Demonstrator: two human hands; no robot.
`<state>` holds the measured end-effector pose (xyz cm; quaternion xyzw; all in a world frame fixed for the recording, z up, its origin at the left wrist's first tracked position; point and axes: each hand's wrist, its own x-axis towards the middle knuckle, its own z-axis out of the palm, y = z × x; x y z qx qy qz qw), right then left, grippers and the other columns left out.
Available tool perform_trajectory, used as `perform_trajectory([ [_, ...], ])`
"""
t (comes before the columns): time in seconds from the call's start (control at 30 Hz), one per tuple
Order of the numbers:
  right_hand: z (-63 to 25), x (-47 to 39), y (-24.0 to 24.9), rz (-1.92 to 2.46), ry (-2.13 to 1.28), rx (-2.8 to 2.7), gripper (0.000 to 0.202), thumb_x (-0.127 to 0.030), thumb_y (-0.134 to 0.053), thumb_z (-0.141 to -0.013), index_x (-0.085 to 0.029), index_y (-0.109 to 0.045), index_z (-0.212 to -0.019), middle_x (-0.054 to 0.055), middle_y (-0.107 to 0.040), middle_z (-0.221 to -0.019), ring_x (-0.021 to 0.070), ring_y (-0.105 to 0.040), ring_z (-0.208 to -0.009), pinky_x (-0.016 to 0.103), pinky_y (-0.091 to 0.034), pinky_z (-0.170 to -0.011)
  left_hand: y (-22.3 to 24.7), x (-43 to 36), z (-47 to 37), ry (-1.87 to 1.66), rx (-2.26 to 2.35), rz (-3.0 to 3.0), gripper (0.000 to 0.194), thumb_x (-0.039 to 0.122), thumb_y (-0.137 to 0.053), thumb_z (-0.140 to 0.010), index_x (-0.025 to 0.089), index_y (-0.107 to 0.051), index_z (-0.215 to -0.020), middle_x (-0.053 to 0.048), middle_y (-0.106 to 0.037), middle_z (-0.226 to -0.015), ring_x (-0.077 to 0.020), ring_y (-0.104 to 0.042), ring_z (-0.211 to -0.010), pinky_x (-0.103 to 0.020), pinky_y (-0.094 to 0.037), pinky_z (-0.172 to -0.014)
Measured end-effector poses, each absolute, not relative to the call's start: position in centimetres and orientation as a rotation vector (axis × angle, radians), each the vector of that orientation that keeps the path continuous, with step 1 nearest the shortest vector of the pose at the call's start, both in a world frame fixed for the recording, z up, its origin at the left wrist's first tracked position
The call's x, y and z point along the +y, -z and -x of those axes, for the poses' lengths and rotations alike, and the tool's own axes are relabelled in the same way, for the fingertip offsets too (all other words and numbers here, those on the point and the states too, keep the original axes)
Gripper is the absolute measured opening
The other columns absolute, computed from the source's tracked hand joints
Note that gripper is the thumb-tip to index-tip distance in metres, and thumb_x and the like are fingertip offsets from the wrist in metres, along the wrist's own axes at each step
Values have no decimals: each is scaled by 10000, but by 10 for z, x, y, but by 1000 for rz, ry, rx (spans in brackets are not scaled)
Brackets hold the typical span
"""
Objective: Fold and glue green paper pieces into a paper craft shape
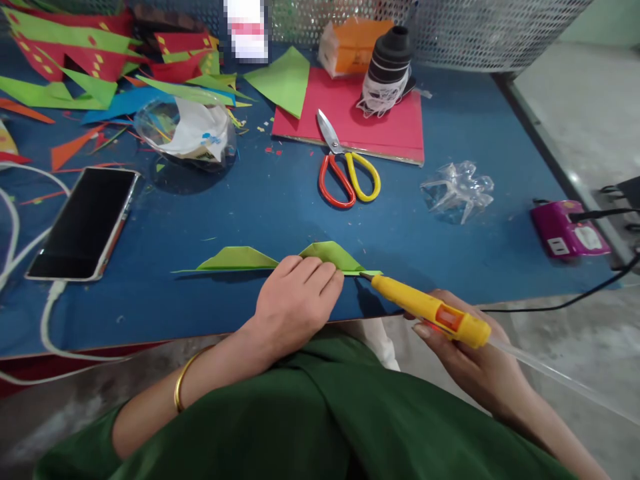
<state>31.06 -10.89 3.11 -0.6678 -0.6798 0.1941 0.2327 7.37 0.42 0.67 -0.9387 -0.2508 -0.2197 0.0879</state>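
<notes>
**Glue gun gripped at folded green paper**

Wrapped around a yellow glue gun (430,310), the right hand (475,363) puts its nozzle against the folded green paper (280,259) on the blue table (250,207). Left hand (295,300) presses flat on that paper, fingers curled, holding nothing else.

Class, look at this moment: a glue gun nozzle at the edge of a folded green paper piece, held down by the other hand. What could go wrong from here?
1. The left hand presses the green paper piece right beside the glue gun nozzle, so its fingers could be burned.
2. The gun's cable trails over the table edge and could snag.
3. Stray glue might mark the table.
</notes>
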Motion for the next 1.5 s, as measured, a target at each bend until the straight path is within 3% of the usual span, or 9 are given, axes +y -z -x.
perform_trajectory([
  [0.77, -307, -102, -36, 1839, -436, -1938, 308, -434, -530, -954, -241, -470, -721, -17, -549, -615, 152, -520, -511, 279, -376, -456, -8, 4, -73, 638, -699, 2776, 258, 90, -463, -968, 129, -718, -967, -53, -750, -892, -185, -643, -781, -354, -446, -672],
  [0.97, -310, -102, -37, 1815, -408, -2005, 296, -416, -519, -970, -246, -448, -738, -25, -528, -616, 150, -525, -517, 273, -388, -473, -8, 4, -74, 639, -712, 2770, 263, 94, -464, -975, 158, -720, -962, -36, -756, -896, -177, -649, -790, -345, -442, -685],
  [1.5, -311, -102, -35, 1816, -260, -2055, 343, -465, -454, -997, -250, -426, -732, -41, -502, -582, 139, -513, -477, 253, -362, -432, -7, 5, -76, 718, -711, 2772, 214, 68, -506, -954, 105, -717, -953, -40, -754, -864, -182, -656, -769, -352, -424, -679],
])
